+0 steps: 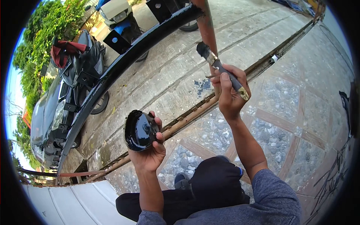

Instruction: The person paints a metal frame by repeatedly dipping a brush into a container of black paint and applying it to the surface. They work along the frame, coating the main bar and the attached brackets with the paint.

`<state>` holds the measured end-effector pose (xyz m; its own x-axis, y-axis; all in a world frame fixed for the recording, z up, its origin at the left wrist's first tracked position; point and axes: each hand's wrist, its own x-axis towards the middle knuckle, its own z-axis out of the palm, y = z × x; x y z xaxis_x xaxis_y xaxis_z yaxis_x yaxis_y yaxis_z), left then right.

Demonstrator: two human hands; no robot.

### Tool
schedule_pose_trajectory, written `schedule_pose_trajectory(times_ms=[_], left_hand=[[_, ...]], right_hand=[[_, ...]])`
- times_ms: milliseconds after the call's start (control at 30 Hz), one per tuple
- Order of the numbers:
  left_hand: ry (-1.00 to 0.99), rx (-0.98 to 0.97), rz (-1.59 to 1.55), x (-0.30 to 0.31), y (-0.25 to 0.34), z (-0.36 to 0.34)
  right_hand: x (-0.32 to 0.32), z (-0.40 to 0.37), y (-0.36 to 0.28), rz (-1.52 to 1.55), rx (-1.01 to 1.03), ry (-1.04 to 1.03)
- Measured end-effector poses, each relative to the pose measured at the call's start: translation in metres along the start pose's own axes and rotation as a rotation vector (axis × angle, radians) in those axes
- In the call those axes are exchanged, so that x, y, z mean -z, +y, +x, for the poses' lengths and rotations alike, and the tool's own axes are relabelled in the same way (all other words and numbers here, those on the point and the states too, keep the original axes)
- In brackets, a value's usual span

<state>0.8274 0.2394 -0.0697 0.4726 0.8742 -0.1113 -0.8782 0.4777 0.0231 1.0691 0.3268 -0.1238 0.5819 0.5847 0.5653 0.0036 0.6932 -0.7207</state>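
My left hand (152, 153) cups a small round container of black paint (141, 129), its glossy contents facing me and its rim smeared black. In my right hand (231, 93) is a paintbrush (229, 76), pinched by its dark handle between thumb and fingers. The black-coated bristles point up and left, close to a reddish-brown metal post (207, 28). A curved metal rail (123, 60), painted glossy black, runs from the top of that post down to the lower left. Black plates with holes stick out along it.
Beyond the rail stand motorbikes (84, 56) and a dark car (47, 120) on concrete paving. A rusty floor track (187, 117) crosses below the post. Pebbled tiles (277, 101) lie around my legs, with a white panel (75, 204) at lower left.
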Motion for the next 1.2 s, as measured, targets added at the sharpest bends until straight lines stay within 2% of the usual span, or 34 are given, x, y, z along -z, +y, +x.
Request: schedule_pose_trajectory(times_ms=[67,200,267,300,433,533,667,733,767,867,967,1033,1133,1200], left_hand=[[-0.003,0.008,-0.009,0.002,-0.001,0.004],[-0.022,-0.01,0.018,0.011,-0.004,0.013],[-0.029,-0.021,0.023,0.017,-0.006,0.021],[-0.06,-0.028,0.038,0.02,-0.008,0.027],[-0.103,-0.004,0.036,0.033,-0.017,0.053],[-0.108,0.006,0.033,0.045,-0.023,0.068],[-0.075,0.022,0.022,0.055,-0.034,0.084],[-0.063,0.042,0.029,0.061,-0.037,0.092],[-0.119,0.079,0.052,0.069,-0.035,0.096],[-0.126,0.089,0.078,0.076,-0.037,0.107],[-0.096,0.082,0.075,0.082,-0.041,0.108],[-0.128,0.085,0.068,0.081,-0.044,0.112],[0.029,0.005,0.135,0.076,-0.048,0.111],[0.081,-0.01,0.187,0.077,-0.049,0.107]], right_hand=[[0.024,-0.016,-0.006,0.035,-0.196,0.033],[0.106,-0.014,-0.005,-0.112,-0.429,0.273],[0.13,-0.011,-0.014,-0.083,-0.521,0.402],[0.139,-0.013,-0.021,-0.108,-0.573,0.394],[0.154,-0.018,-0.046,0.1,-0.726,0.26],[0.175,-0.018,-0.043,0.164,-0.746,0.24],[0.171,-0.012,-0.065,0.09,-0.836,0.294],[0.183,-0.014,-0.067,0.168,-0.949,0.211],[0.188,-0.017,-0.069,0.208,-1.006,0.176],[0.187,-0.02,-0.078,0.324,-1.133,-0.054],[0.162,-0.009,-0.092,0.202,-1.14,-0.306],[0.141,0.006,-0.103,0.045,-1.093,-0.425],[0.11,0.034,-0.125,-0.238,-0.981,-0.625],[0.086,0.04,-0.136,-0.444,-0.764,-0.755]])
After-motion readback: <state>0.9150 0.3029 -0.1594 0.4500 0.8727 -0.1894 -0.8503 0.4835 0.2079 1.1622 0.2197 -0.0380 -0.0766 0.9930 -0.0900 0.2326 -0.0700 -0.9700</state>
